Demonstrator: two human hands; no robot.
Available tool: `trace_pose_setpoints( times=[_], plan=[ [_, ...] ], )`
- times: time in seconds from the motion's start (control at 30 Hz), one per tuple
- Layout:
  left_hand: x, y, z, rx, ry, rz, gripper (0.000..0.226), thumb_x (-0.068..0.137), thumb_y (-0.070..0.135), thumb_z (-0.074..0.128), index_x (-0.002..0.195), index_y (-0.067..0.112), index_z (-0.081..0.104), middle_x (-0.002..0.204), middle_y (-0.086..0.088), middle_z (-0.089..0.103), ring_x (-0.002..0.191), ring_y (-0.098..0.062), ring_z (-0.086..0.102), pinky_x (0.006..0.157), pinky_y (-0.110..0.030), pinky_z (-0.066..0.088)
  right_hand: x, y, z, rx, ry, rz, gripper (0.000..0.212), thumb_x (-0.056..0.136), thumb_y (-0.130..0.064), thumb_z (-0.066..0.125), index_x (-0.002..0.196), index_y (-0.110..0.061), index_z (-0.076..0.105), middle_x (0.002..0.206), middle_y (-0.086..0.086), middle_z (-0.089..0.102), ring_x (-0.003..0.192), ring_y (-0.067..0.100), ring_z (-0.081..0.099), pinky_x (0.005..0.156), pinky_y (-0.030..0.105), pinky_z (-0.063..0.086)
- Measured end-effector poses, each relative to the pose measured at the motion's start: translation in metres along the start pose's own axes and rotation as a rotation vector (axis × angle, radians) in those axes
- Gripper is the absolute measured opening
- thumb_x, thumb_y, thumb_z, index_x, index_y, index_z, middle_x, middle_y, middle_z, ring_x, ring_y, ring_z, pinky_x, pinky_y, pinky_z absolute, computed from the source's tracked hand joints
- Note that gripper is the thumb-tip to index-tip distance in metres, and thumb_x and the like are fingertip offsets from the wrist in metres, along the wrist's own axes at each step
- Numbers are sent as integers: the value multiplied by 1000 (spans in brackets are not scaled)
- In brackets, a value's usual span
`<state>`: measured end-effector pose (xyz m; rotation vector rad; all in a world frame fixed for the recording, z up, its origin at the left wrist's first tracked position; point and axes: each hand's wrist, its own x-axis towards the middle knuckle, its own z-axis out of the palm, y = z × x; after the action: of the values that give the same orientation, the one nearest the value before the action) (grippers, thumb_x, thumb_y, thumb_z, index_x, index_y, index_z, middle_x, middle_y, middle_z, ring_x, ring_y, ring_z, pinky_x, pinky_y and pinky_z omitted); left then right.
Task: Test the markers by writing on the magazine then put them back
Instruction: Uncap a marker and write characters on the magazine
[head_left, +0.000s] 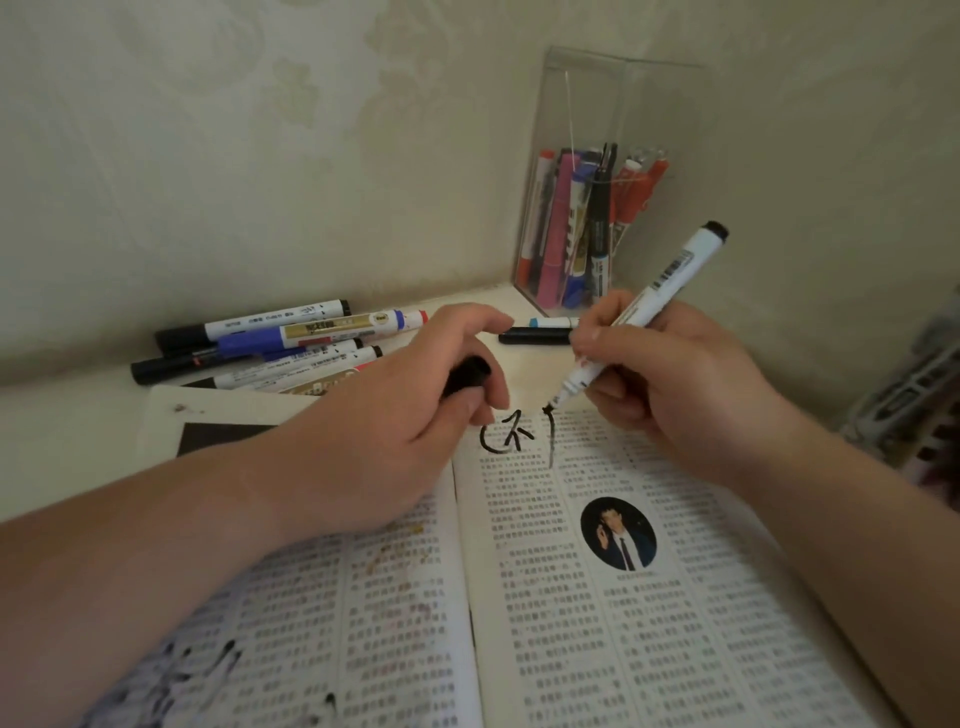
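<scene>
The magazine lies open on the pale table, its spine running away from the viewer, both pages dense with small print. The uncapped white marker is at the magazine's far edge, tilted with its black tail up and to the right and its tip touching the top margin of the right-hand page. Fresh black strokes sit in that margin just left of the tip, and a thin line runs down the page from the tip itself. The right hand grips the marker's lower barrel in a writing pinch, its heel over the upper right of the page. The left hand rests across the top of the left-hand page, fingers curled shut around a short black piece, probably the marker's cap, though most of it is hidden. An oval portrait photo sits in the middle of the right-hand page; smudged black scribbles mark the near corner of the left-hand page.

Beyond the magazine's far left corner, a loose pile of markers lies against the wall, black, blue and white barrels side by side. Just past the far edge, between the two hands, lie a black cap or marker and a white one with a blue band. Farther back from the magazine, in the corner of the walls, stands a clear plastic box holding upright markers in red, pink, blue and black.
</scene>
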<state>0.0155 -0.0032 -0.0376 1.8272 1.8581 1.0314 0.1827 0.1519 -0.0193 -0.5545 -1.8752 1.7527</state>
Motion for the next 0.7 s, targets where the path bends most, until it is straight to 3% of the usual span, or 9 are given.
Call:
trace_pose_setpoints(
  times=[0.1,0.2,0.33,0.4,0.47,0.57,0.63,0.7],
  plan=[
    [0,4,1,-48,-33,-21,47,102,23,53,137,44,28,114,32,66,114,1,62,102,-36,47,-3,-1,5,64,-11,-107,13,82,-13,67,75,-12,56,56,9,37,46,16,27,42,22,24],
    [1,9,0,-20,-78,-60,55,97,36,61,137,51,26,112,42,63,109,1,64,102,-38,46,-7,-3,8,45,-26,-220,17,83,-16,72,76,-11,58,55,10,38,44,14,29,43,22,27],
    [0,12,1,-37,-91,-46,62,92,46,64,140,53,26,114,37,66,121,9,55,110,-37,39,-13,-2,16,-31,-59,-270,18,84,-11,68,79,-2,53,53,-3,48,44,3,40,45,13,34],
    [0,13,2,-44,-74,-32,62,89,48,63,135,62,25,113,36,67,119,12,56,108,-30,39,-15,-2,20,-78,-78,-260,20,90,-4,68,79,-1,51,50,-10,51,43,1,47,47,10,37],
    [0,15,2,-60,-71,-21,66,90,42,66,138,63,25,112,33,69,116,13,57,105,-24,39,-17,-5,23,-146,-70,-244,21,90,-5,71,78,-3,54,54,-3,61,50,7,59,51,17,47],
    [0,14,5,-104,-82,-16,73,93,29,69,147,53,27,116,25,71,119,8,59,109,-35,42,-18,-5,25,-350,-57,-242,20,87,-24,77,81,-10,64,76,15,71,73,36,69,68,51,58],
    [0,13,6,-113,-78,-16,74,94,27,70,149,50,27,119,23,70,119,6,59,108,-37,44,-18,-3,26,-447,-82,-226,17,87,-26,79,84,-14,68,81,12,73,79,35,71,74,55,58],
    [1,11,7,-110,-63,-13,75,93,27,71,150,49,28,119,22,70,117,8,60,107,-34,46,-19,-3,28,-452,-110,-244,21,87,-34,77,85,-15,70,80,11,72,74,30,70,69,47,59]
  ],
)
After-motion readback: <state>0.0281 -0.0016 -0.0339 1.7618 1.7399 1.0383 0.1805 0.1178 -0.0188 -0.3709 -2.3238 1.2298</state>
